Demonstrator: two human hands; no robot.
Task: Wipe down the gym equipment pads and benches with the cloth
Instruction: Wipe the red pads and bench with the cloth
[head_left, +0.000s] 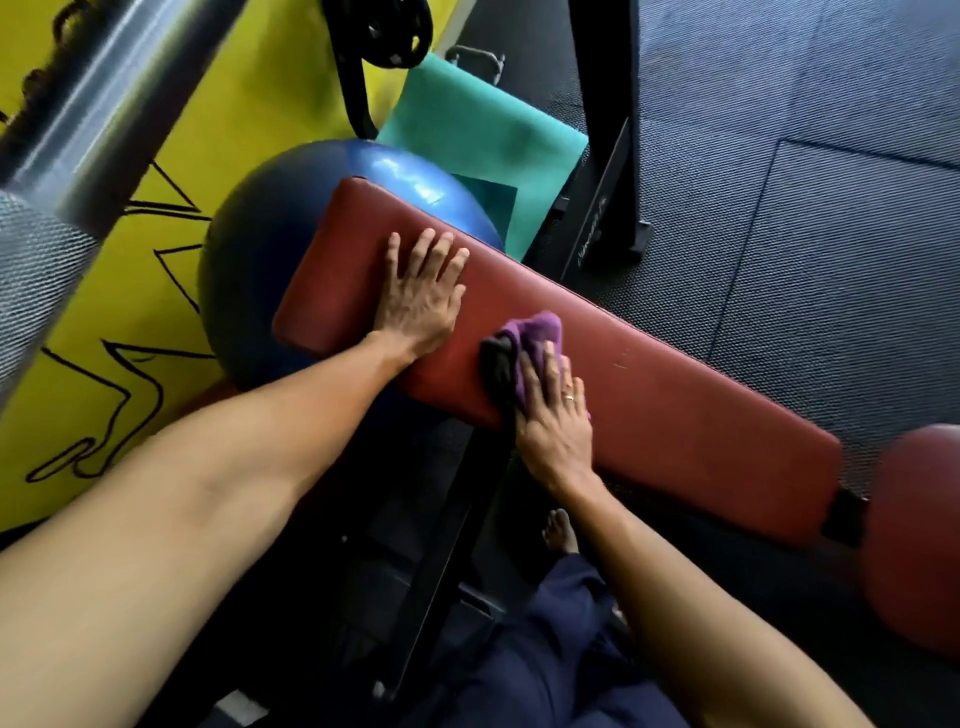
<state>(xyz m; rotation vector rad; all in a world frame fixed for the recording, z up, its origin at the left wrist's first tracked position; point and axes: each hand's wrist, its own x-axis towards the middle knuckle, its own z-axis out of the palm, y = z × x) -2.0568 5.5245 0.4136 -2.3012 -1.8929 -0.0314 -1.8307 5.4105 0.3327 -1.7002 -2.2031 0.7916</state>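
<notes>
We see the left hand (421, 296) flat, fingers spread, near the long red padded bench's (675, 410) far end; the right hand (553, 415), fingers straight, presses the crumpled purple cloth (535, 332) mid-bench, near edge.

Head view, sole camera. Mount: worn on the person's head, wide-angle. Position: above the near long edge of the red bench pad (649, 395). Facing: forward and steeply down. Range: close. Framing: pad runs diagonally, upper left to lower right; dark rubber floor (831, 234) fills upper right.
</notes>
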